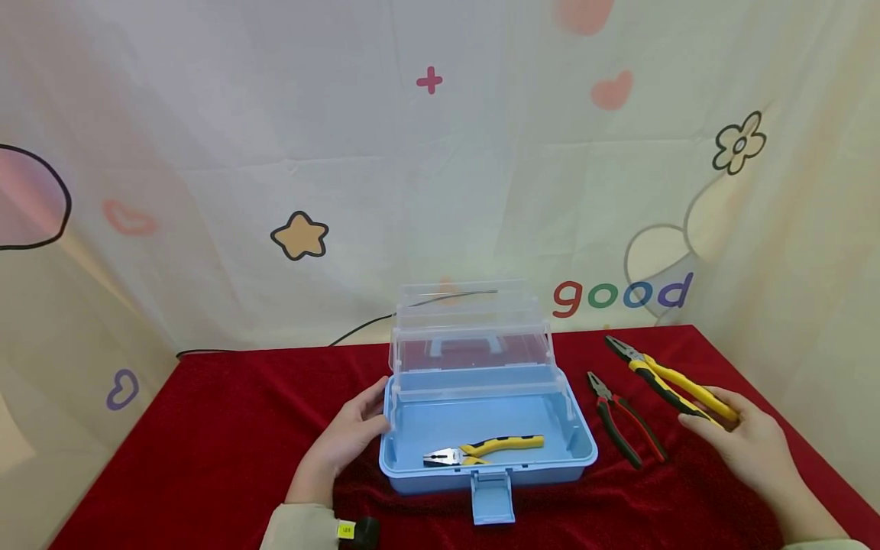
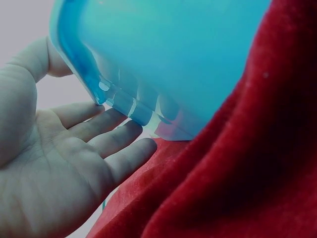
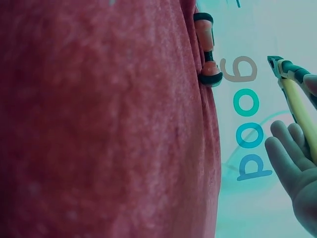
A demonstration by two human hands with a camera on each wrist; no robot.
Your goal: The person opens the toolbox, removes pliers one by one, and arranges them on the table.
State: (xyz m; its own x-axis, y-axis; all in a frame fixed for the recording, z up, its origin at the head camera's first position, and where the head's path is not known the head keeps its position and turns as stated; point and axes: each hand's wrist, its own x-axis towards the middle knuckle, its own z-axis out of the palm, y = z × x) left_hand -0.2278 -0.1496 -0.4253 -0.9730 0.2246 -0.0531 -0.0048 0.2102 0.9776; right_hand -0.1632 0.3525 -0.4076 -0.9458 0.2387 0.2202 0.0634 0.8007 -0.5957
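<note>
On the red-cloth-covered bench [image 1: 206, 443], in from its back edge, the lid-up pale-blue plastic toolbox [image 1: 546, 475] is touched by the left hand [image 1: 347, 435], grip slack. Near the right edge, the right hand [image 1: 749, 443] grasps yellow-and-black-handled steel pliers [image 1: 653, 381]; pinching both handles together should steady them.

In the head view, the toolbox [image 1: 550, 477] sits on the tablecloth [image 1: 206, 458] at lower centre, its lid [image 1: 474, 350] raised behind it, before the curtain [image 1: 481, 153]. The first pliers [image 1: 509, 443] lie inside, near the front wall. The left hand [image 1: 349, 431] is at the box's left side. Right of the box, the second pliers [image 1: 614, 435] lie on the cloth; the third pliers [image 1: 644, 369] are farther right, in the right hand [image 1: 751, 443].
</note>
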